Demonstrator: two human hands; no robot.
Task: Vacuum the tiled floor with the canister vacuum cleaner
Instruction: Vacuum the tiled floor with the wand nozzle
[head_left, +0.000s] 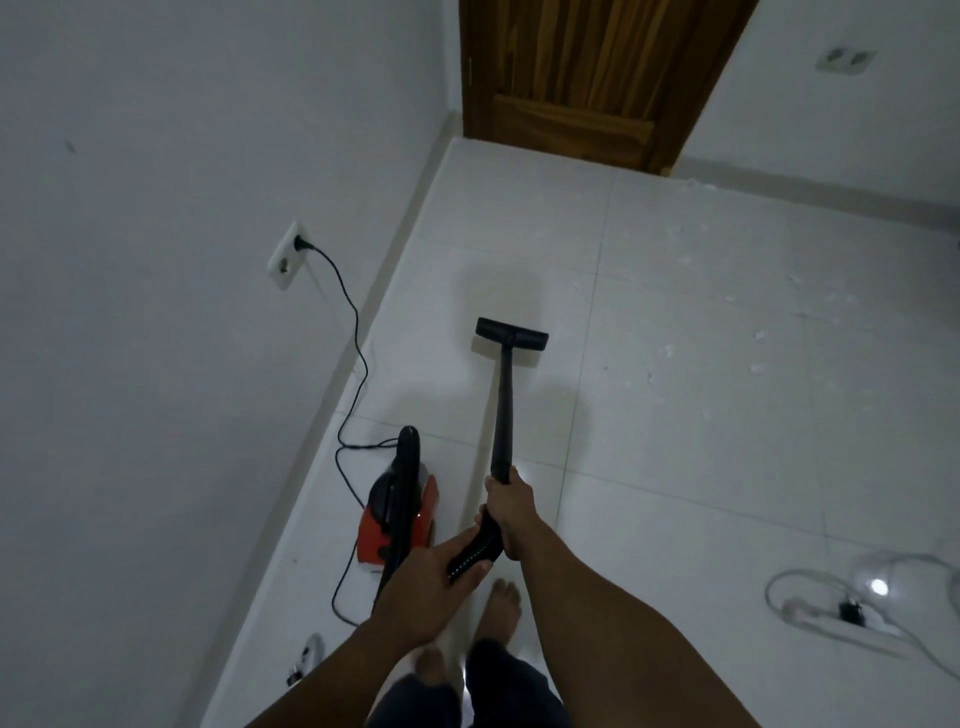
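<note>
A red and black canister vacuum (402, 519) stands on the white tiled floor (675, 441) near the left wall. Its black wand (504, 410) runs forward to the flat black floor head (511, 335), which rests on the tiles. My right hand (511, 506) grips the wand's lower end from above. My left hand (431, 582) holds the ribbed black hose handle (475, 551) just behind it. Small white scraps (758, 353) lie scattered over the tiles to the right of the floor head.
The vacuum's black cord (353, 332) runs up to a wall socket (288, 254) on the left wall. A closed wooden door (587, 73) stands ahead. A white power strip with cables (841, 618) lies at right. My bare feet (498, 608) are below my hands.
</note>
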